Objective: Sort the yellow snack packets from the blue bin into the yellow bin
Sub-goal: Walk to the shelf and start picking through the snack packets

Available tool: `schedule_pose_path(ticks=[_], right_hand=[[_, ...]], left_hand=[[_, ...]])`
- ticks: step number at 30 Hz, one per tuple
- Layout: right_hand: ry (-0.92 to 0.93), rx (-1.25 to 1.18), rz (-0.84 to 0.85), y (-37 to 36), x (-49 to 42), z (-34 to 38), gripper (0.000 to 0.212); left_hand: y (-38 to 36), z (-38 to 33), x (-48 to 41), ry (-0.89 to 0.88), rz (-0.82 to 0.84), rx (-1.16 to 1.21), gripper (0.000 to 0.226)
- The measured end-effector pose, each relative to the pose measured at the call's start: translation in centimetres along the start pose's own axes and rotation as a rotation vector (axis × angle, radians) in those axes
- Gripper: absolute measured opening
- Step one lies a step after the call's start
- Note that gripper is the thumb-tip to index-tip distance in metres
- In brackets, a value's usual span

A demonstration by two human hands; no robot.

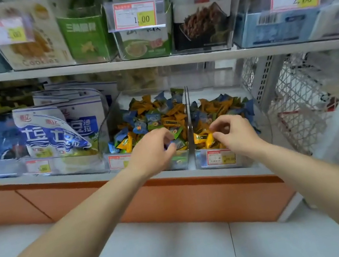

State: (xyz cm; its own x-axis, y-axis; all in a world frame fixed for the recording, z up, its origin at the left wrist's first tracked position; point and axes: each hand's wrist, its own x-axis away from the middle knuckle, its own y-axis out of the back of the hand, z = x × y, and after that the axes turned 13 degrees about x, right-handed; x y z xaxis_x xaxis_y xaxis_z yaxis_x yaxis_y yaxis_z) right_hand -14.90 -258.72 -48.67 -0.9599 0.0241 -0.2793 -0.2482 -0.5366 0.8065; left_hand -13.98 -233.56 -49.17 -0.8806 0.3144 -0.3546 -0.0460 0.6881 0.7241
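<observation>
At the front edge of the lower shelf (pixel 83 176), two clear bins sit side by side, both heaped with mixed yellow, blue and green packets. The left hand (pixel 154 150) curls into the left bin (pixel 118 160), fingers pinching a small packet (pixel 179 144). The right hand (pixel 234 133) hovers half-curled over yellow packets (pixel 204 139) at the right bin's (pixel 221 157) front; whether it holds one I cannot tell.

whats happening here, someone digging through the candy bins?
A person stands at a shop shelf with both hands in two clear bins of mixed yellow, blue and green snack packets. The left hand reaches into the left bin; the right hand pinches at yellow packets in the right bin. Both bins are mixed.
</observation>
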Motion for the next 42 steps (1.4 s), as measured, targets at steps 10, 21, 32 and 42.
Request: schedule_pose_path(ticks=[10, 21, 32, 42], right_hand=[[0.107, 0.226, 0.106, 0.2, -4.4, 0.1, 0.022], [0.572, 0.612, 0.256, -4.1, -6.9, 8.2, 0.048], [0.432, 0.363, 0.054, -4.7, -7.2, 8.3, 0.04], [0.216, -0.127, 0.092, -1.8, -4.5, 7.2, 0.028]], left_hand=[[0.9, 2.9, -5.8, 0.01, 0.116, -0.248, 0.072], [3.4, 8.2, -4.8, 0.045, -0.057, 0.101, 0.049], [5.5, 7.5, -2.2, -0.043, 0.248, 0.024, 0.048], [5.1, 4.1, -2.6, 0.124, -0.206, 0.252, 0.014]])
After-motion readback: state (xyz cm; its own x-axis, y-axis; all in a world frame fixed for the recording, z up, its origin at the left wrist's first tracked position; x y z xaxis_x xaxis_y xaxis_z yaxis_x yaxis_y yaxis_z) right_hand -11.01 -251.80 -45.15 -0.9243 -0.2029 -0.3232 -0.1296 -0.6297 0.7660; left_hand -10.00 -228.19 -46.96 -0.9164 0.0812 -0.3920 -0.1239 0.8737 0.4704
